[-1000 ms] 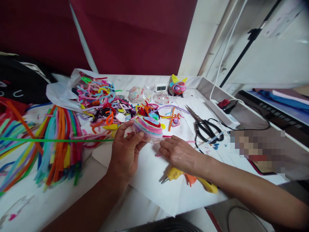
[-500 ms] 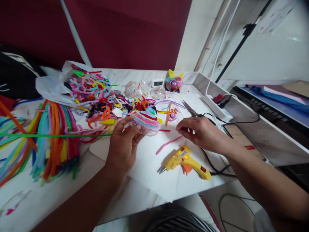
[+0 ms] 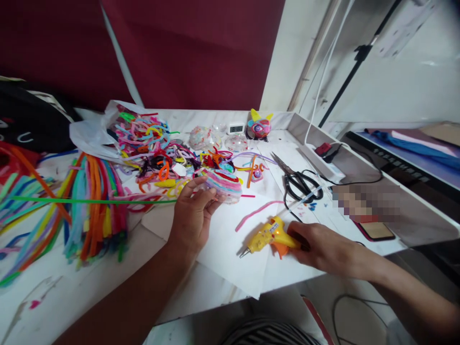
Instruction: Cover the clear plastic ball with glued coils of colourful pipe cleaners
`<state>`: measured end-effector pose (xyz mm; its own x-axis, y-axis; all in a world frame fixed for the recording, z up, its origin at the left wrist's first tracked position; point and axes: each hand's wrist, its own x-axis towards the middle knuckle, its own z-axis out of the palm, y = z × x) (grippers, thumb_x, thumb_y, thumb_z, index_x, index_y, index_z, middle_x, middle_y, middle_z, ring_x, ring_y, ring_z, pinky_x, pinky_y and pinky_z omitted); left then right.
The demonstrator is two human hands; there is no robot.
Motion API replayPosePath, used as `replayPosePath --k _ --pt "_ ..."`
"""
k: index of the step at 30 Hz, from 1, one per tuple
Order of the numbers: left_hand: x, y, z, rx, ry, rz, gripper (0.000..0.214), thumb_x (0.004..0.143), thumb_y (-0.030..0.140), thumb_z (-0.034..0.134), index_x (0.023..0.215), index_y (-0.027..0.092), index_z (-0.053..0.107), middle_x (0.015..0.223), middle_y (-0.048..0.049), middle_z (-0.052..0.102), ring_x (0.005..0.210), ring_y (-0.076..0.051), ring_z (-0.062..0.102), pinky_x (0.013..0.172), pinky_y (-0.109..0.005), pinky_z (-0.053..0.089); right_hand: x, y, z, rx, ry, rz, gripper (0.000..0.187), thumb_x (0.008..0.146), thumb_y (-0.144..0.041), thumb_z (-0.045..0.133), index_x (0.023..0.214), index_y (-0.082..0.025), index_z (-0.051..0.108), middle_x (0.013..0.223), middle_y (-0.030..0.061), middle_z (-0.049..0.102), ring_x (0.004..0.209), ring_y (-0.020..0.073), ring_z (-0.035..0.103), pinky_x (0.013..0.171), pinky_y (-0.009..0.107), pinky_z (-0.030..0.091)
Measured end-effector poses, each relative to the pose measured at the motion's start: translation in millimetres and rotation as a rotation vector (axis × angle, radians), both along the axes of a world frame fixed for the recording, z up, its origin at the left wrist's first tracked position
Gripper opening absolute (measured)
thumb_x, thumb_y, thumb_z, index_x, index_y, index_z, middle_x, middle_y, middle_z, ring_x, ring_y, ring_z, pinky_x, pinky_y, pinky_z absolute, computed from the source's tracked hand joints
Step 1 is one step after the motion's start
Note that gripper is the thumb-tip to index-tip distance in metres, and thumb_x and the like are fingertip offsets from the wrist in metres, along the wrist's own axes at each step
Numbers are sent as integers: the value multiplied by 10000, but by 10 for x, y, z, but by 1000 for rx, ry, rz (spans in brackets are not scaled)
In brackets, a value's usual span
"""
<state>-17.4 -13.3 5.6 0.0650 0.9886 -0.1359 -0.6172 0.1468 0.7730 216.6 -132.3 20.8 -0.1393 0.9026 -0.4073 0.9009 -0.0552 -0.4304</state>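
Note:
My left hand point(image 3: 192, 211) is closed on a rounded craft piece point(image 3: 226, 184), covered in curved rows of pink, blue and red pipe cleaners, with a clear lower edge. My right hand point(image 3: 318, 244) wraps round the handle of a yellow hot glue gun point(image 3: 266, 235). The gun's metal nozzle points left, close over the white paper, and its orange trigger shows below. Behind the nozzle lies a loose pink pipe cleaner point(image 3: 253, 214). Black-handled scissors point(image 3: 300, 182) rest open beyond my right hand.
Bundled pipe cleaners point(image 3: 97, 206) lie at left, with a plastic bag of bent ones point(image 3: 142, 132) behind. Clear balls point(image 3: 204, 138), a small digital clock point(image 3: 236, 129) and a horned figure point(image 3: 258, 125) stand at the back. A power strip point(image 3: 328, 165) and phone point(image 3: 377, 231) are at right.
My right hand has moved down from beside the scissors and closed on the glue gun's handle. The left hand still holds the craft piece; the whole view has shifted slightly.

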Motion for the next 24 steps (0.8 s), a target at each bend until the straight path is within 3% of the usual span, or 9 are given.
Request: replayPosePath --k 6,10,14,19,24 --pt "-17 14 -27 -12 -13 18 413 542 71 806 888 186 611 682 40 686 622 -111 675 669 -258 602 105 -163 83 -69 378 -142 289 885 -452 587 998 -188 611 820 19 610 676 130 507 560 230 421" --pt "-19 25 -31 -21 -23 27 418 536 73 811 883 187 608 701 32 692 629 -113 674 671 -262 602 102 -309 104 188 428 -330 478 718 -521 751 1077 -210 690 976 70 713 774 204 645 581 266 525" --pt "-24 28 -25 -31 -25 32 427 532 75 816 886 193 609 677 44 677 643 -118 676 706 -295 608 -34 -344 59 541 477 -487 403 664 -436 816 988 -232 688 870 45 732 678 202 689 479 243 535" --pt "-24 21 -31 -11 -33 32 427 535 80 821 894 195 622 669 46 664 638 -115 665 679 -279 600 -331 -267 -99 863 482 -421 266 747 -360 777 951 -237 658 753 18 745 612 182 699 514 233 568" --pt "-10 1 -25 -18 -41 34 425 530 79 825 888 197 630 635 59 630 642 -105 651 667 -255 588 -531 -189 -280 1027 381 -280 211 789 -259 746 985 -251 666 815 9 729 634 157 687 502 205 541"
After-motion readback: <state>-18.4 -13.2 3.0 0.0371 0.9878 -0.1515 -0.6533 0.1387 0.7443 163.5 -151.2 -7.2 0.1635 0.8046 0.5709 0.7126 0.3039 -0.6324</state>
